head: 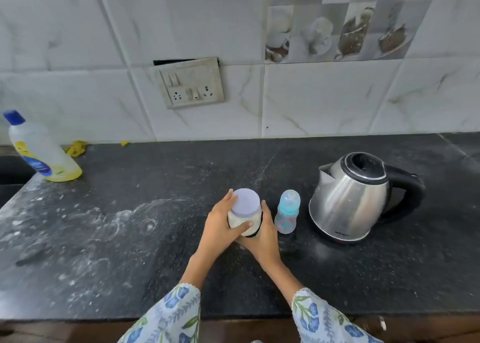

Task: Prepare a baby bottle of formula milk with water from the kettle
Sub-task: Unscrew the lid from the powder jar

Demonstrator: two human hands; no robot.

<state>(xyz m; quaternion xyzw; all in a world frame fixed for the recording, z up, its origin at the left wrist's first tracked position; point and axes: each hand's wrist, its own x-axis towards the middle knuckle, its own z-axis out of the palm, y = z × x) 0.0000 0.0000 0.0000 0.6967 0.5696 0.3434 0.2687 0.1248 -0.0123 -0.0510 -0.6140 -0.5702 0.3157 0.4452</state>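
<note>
Here both hands, left hand (220,228) and right hand (262,238), wrap fingers around the lidded formula jar (245,212).

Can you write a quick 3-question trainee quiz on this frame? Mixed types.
1. True or false: the jar of white powder has its lid off.
2. Which object stands between the jar and the kettle? A) the detergent bottle B) the baby bottle C) a mug
3. Fill in: the left hand and right hand both grip the ____.

Key
1. False: the pale purple lid is on the jar.
2. B: the baby bottle stands upright on the counter with its teat cap on, between the two.
3. jar
</note>
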